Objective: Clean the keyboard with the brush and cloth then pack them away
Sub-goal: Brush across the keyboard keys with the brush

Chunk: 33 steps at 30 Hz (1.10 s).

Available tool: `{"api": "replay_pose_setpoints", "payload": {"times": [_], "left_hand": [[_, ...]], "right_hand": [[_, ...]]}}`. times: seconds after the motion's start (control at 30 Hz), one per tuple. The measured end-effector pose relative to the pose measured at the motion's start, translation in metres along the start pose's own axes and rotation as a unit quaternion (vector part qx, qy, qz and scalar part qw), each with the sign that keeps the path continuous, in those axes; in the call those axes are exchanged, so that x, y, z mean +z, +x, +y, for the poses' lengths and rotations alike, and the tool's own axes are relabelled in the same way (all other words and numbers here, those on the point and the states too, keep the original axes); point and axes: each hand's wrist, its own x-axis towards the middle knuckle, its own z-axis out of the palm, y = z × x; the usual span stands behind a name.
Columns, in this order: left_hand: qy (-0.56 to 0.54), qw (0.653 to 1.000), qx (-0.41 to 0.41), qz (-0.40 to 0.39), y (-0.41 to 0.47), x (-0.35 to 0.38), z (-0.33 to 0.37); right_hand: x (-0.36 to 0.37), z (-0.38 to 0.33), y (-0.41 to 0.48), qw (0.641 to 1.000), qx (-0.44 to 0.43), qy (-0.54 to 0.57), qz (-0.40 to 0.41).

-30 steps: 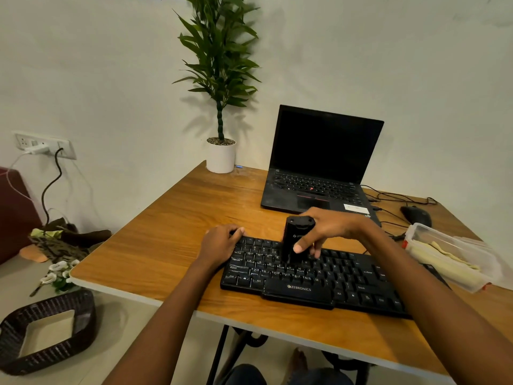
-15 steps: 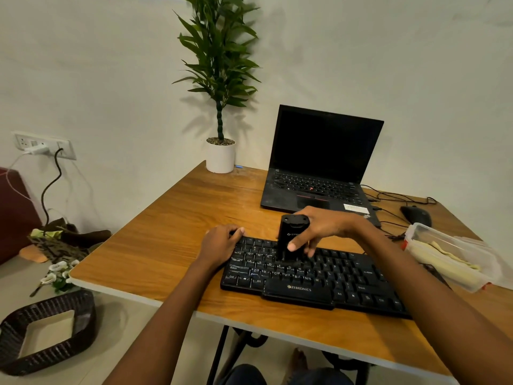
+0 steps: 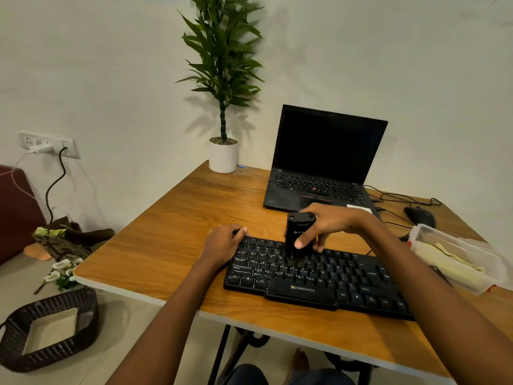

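Note:
A black keyboard lies near the front edge of the wooden table. My right hand grips a black upright brush, thumb on its front, with its lower end down on the keys left of the keyboard's middle. My left hand rests on the keyboard's far left corner, fingers curled over its edge. A pale yellow cloth lies inside a clear plastic box at the right of the table.
An open black laptop stands behind the keyboard. A potted plant stands at the far corner. A black mouse and cables lie at the back right. A dark woven basket sits on the floor at the left.
My right hand has moved the brush slightly left along the keys. My left hand has stayed on the keyboard's corner.

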Motion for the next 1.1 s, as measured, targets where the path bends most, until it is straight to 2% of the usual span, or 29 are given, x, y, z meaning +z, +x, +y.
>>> {"api": "replay_pose_setpoints", "payload": {"times": [0.1, 0.2, 0.3, 0.4, 0.53, 0.63, 0.7, 0.9, 1.0, 1.1], "left_hand": [[0.001, 1.000, -0.003, 0.000, 0.000, 0.001, -0.001], [0.004, 1.000, -0.004, 0.001, 0.000, 0.002, -0.001], [0.003, 1.000, -0.002, 0.004, 0.000, 0.002, 0.000], [-0.001, 1.000, -0.004, 0.007, 0.001, 0.001, -0.001], [-0.003, 1.000, -0.001, 0.006, 0.000, 0.001, -0.001], [-0.006, 1.000, 0.000, 0.007, -0.001, 0.001, 0.000], [-0.006, 1.000, -0.004, 0.008, -0.002, 0.000, 0.001], [-0.002, 1.000, -0.004, -0.005, -0.001, 0.001, 0.002], [-0.002, 1.000, -0.004, -0.008, -0.001, 0.001, -0.001], [0.002, 1.000, -0.005, -0.002, -0.001, 0.001, -0.001]], "right_hand": [[0.014, 0.004, 0.005, 0.997, -0.032, 0.060, 0.024], [0.015, 0.010, 0.005, 0.995, -0.039, 0.068, 0.066], [0.012, 0.006, 0.004, 0.998, -0.030, 0.044, 0.022], [0.009, 0.002, 0.008, 0.998, -0.032, 0.035, 0.038], [0.009, 0.000, 0.009, 0.999, -0.026, 0.027, -0.003], [0.009, 0.000, 0.012, 0.999, -0.030, 0.025, 0.027], [0.012, -0.003, 0.013, 0.999, -0.031, 0.026, 0.000], [-0.003, -0.010, 0.004, 0.997, 0.040, -0.061, -0.037], [0.006, -0.008, 0.007, 1.000, 0.001, -0.015, -0.015], [0.001, -0.002, 0.002, 1.000, 0.021, -0.018, -0.014]]}}
